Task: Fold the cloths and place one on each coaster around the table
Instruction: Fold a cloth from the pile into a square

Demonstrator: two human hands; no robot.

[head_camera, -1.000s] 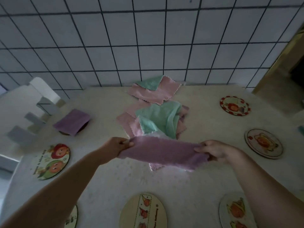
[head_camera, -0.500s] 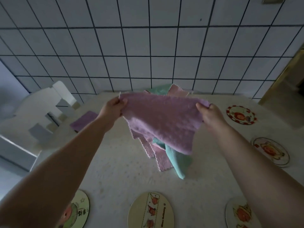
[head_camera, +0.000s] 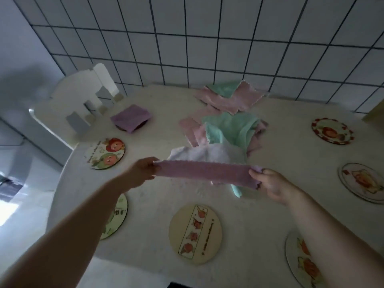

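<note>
I hold a purple cloth [head_camera: 204, 173] stretched flat between both hands, low over the table. My left hand [head_camera: 143, 170] pinches its left end and my right hand [head_camera: 270, 185] pinches its right end. Behind it lies a loose pile of green and pink cloths [head_camera: 230, 129], with a white cloth [head_camera: 199, 153] at the front. A folded purple cloth [head_camera: 131, 117] sits on a coaster at the far left. Several round picture coasters lie bare around the table, such as one [head_camera: 195, 233] near me and one [head_camera: 106, 152] on the left.
More pink and green cloths [head_camera: 228, 96] lie by the tiled wall. Other coasters sit at the right [head_camera: 332, 130], [head_camera: 363, 181] and near right [head_camera: 303, 262]. A white chair [head_camera: 79, 104] stands at the table's far left. The table's edge [head_camera: 60, 183] curves on the left.
The purple cloth was lifted high and spread open half a second ago. It has come down low over the table, now held as a narrow band between my hands.
</note>
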